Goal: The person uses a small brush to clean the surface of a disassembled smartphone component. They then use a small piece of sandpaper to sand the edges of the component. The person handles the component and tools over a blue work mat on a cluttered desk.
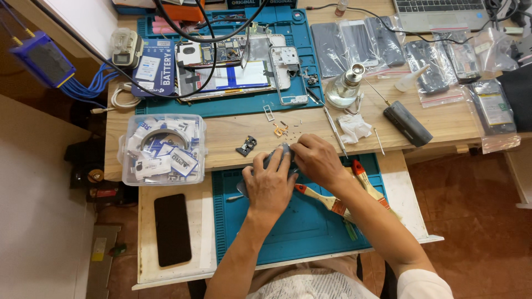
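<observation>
My left hand (270, 185) and my right hand (317, 159) meet over a small dark grey device (279, 154) at the front edge of the wooden bench, above a blue work mat (299, 227). Both hands grip it, and most of it is hidden beneath the fingers. A small black part (246, 145) lies just left of my hands. A tiny orange piece (280, 130) and loose screws sit just beyond them. Two paintbrushes with red and cream handles (321, 197) lie under my right forearm.
A clear plastic box of small packets (162, 148) stands at left, a black phone (172, 228) below it. Farther back lie an opened tablet on a blue mat (233, 63), a glass bottle (344, 86), tweezers (334, 130), a dark grey case (408, 123), bagged phones (443, 61) and a laptop (440, 12).
</observation>
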